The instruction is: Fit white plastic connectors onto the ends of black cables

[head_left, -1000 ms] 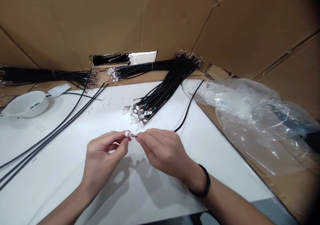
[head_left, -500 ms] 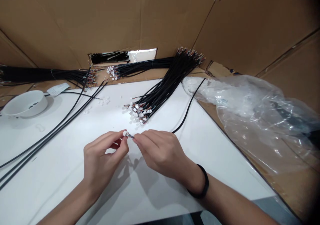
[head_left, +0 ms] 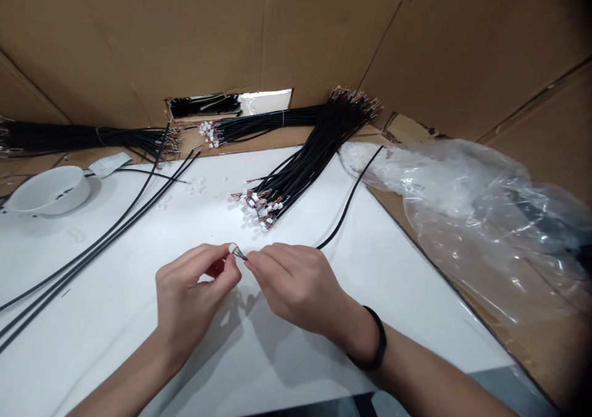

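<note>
Between thumb and forefinger, my left hand (head_left: 197, 297) pinches a small white connector (head_left: 232, 248). Thin coloured wires run from the connector to my right hand (head_left: 296, 284), whose fingers are closed on the end of a black cable (head_left: 349, 204). The cable comes out behind my right hand and curves up toward the table's right edge. Just beyond my hands lies a bundle of black cables (head_left: 308, 164), with white connectors on its near end. My right fingers hide where the wires enter the cable sheath.
On the left are a white bowl (head_left: 50, 192), a paper label (head_left: 110, 165) and several loose black cables (head_left: 115, 226). More cable bundles (head_left: 60, 139) lie along the cardboard wall (head_left: 139, 34). A clear plastic bag (head_left: 467, 189) covers the right side. Small white connectors (head_left: 197, 186) are scattered on the white table.
Both hands keep nearly the same place and grip. The connector has turned slightly between my left fingers, and the wires show a little more spread. The whole view has shifted slightly.
</note>
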{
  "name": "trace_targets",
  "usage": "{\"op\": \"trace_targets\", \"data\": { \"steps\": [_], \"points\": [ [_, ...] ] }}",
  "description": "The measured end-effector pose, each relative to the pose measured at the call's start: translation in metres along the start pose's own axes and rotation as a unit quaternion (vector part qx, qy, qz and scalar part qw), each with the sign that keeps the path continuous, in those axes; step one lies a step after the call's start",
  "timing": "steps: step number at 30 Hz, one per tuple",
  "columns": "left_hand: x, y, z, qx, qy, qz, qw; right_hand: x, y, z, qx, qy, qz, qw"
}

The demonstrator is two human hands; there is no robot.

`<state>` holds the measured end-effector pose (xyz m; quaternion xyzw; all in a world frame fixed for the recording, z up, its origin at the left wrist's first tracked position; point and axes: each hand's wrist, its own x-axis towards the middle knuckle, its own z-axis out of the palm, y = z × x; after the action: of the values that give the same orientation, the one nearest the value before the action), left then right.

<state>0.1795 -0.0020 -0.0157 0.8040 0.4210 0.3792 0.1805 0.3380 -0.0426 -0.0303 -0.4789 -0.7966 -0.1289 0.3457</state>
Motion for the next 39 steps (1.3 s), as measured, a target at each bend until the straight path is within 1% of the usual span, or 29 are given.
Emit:
{"op": "trace_targets", "data": {
  "steps": [2, 3, 4, 6, 8, 10, 11, 13, 17, 21, 25, 29, 31, 34, 36, 39],
  "points": [
    [0.000, 0.000, 0.000, -0.003, 0.001, 0.001, 1.000, 0.000, 0.000, 0.001, 0.011, 0.001, 0.010, 1.000],
    [0.001, 0.001, 0.000, -0.015, 0.001, -0.009, 1.000, 0.000, 0.001, 0.001, 0.018, 0.001, 0.018, 1.000],
    [0.002, 0.001, 0.000, -0.038, 0.000, -0.027, 0.999, 0.000, 0.001, 0.001, 0.025, 0.001, 0.028, 0.999],
    [0.006, 0.002, -0.001, -0.116, -0.021, -0.096, 0.988, 0.002, 0.003, 0.001, 0.042, 0.003, 0.045, 0.998],
    [0.011, 0.001, -0.002, -0.206, -0.060, -0.189, 0.958, 0.003, 0.005, 0.000, 0.056, 0.005, 0.053, 0.997],
    [0.015, -0.002, -0.003, -0.265, -0.090, -0.261, 0.924, 0.003, 0.006, -0.001, 0.065, 0.004, 0.055, 0.996],
    [0.016, -0.003, -0.004, -0.279, -0.098, -0.282, 0.913, 0.003, 0.006, -0.001, 0.066, 0.001, 0.055, 0.996],
    [0.018, -0.005, -0.005, -0.291, -0.099, -0.301, 0.903, 0.003, 0.007, -0.001, 0.066, -0.008, 0.060, 0.996],
    [0.018, -0.005, -0.006, -0.308, -0.096, -0.324, 0.889, 0.002, 0.008, 0.000, 0.088, -0.013, 0.081, 0.993],
    [0.018, -0.006, -0.005, -0.333, -0.089, -0.334, 0.877, 0.004, 0.008, -0.001, 0.179, -0.021, 0.127, 0.975],
    [0.018, -0.005, -0.004, -0.369, -0.095, -0.313, 0.870, 0.006, 0.007, -0.002, 0.253, -0.030, 0.166, 0.953],
    [0.017, -0.002, -0.004, -0.378, -0.104, -0.284, 0.875, 0.008, 0.003, -0.003, 0.298, -0.020, 0.187, 0.936],
    [0.016, -0.001, -0.004, -0.369, -0.109, -0.274, 0.881, 0.009, 0.002, -0.004, 0.326, -0.012, 0.222, 0.919],
    [0.015, -0.001, -0.003, -0.359, -0.110, -0.261, 0.889, 0.010, 0.002, -0.005, 0.383, -0.010, 0.296, 0.875],
    [0.015, -0.001, -0.002, -0.357, -0.115, -0.256, 0.891, 0.010, 0.003, -0.005, 0.413, -0.019, 0.329, 0.849],
    [0.015, -0.002, -0.001, -0.354, -0.131, -0.256, 0.890, 0.009, 0.007, -0.004, 0.432, -0.017, 0.343, 0.834]
  ]
}}
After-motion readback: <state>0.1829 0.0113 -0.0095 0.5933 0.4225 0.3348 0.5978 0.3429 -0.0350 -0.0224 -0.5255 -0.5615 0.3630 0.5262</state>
